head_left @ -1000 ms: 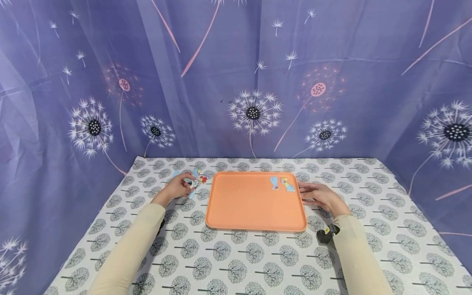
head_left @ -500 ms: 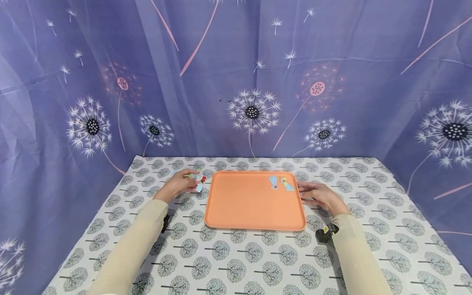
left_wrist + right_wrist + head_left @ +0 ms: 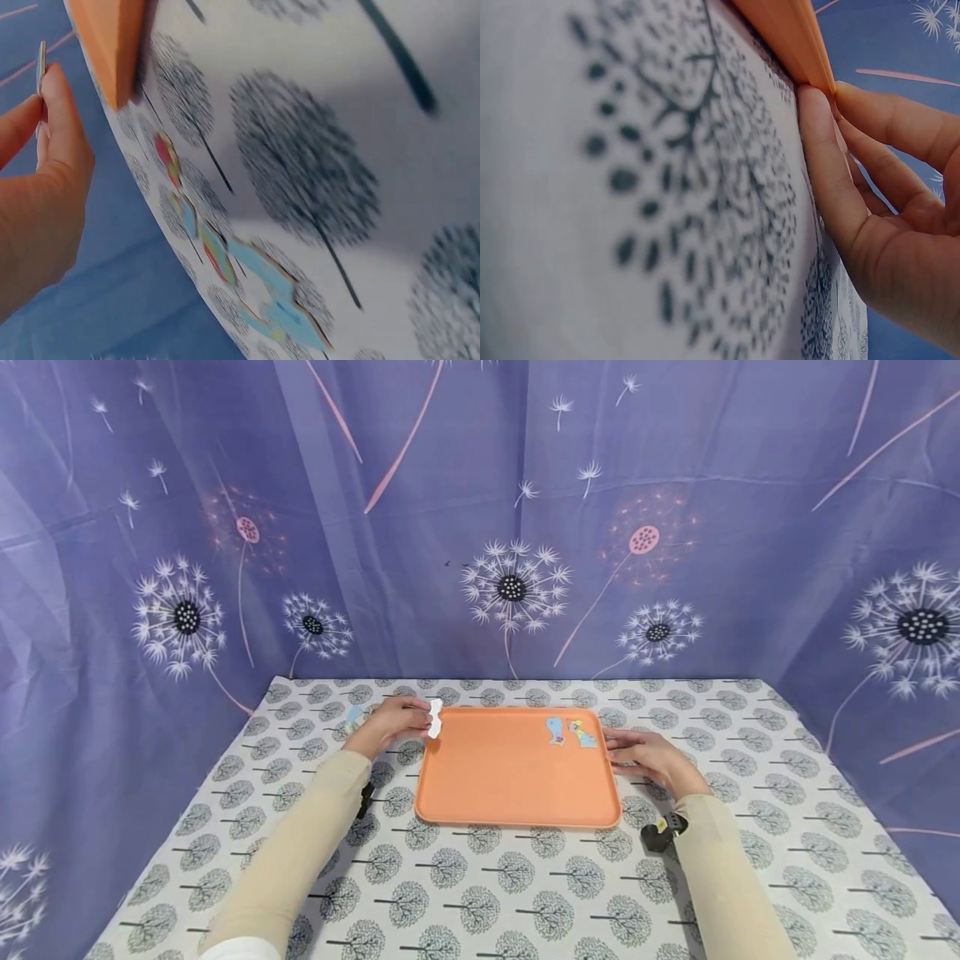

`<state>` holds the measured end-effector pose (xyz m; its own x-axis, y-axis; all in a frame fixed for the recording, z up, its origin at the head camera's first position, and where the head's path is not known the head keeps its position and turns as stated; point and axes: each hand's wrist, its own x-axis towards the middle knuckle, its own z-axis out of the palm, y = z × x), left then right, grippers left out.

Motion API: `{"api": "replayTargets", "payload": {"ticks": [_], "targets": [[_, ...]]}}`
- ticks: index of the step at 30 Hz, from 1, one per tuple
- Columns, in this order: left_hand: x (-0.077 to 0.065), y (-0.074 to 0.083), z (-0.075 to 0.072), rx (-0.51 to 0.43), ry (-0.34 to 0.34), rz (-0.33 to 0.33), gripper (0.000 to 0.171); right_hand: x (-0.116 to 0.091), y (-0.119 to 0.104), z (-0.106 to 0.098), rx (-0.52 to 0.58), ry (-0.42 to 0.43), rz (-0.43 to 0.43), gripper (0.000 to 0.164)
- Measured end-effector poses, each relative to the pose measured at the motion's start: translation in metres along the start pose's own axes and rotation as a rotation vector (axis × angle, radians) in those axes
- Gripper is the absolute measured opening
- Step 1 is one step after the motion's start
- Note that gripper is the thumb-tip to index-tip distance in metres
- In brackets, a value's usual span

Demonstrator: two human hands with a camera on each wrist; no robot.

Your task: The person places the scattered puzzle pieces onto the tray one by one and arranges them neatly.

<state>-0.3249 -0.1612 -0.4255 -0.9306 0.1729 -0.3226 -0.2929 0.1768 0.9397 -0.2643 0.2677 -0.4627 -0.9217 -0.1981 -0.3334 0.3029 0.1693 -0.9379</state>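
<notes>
My left hand [image 3: 392, 723] pinches a thin flat puzzle piece [image 3: 435, 718] over the upper left corner of an orange tray [image 3: 517, 781]. The piece's white face shows in the head view; the left wrist view catches it edge-on. Two printed puzzle pieces, one blue [image 3: 555, 731] and one blue and yellow [image 3: 582, 735], lie apart in the tray's upper right. At the right rim, my right hand [image 3: 651, 762] grips the tray's edge between thumb [image 3: 825, 150] and fingers.
Several coloured pieces [image 3: 274, 281] lie on the tablecloth left of the tray, mostly hidden behind my left hand in the head view. A purple dandelion-print curtain [image 3: 420, 568] hangs behind and at both sides of the table.
My left hand has picked the piece up from the pile at left and carried it right, to the tray's corner. My right hand has stayed at the rim.
</notes>
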Motion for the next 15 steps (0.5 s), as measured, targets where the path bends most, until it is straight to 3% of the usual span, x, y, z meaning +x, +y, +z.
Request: {"api": "replayTargets", "payload": {"ticks": [15], "targets": [[0.018,0.011,0.053,-0.078,0.021,-0.026,0.038,-0.001,-0.001,0.000,0.016,0.006,0.010,0.064]]}}
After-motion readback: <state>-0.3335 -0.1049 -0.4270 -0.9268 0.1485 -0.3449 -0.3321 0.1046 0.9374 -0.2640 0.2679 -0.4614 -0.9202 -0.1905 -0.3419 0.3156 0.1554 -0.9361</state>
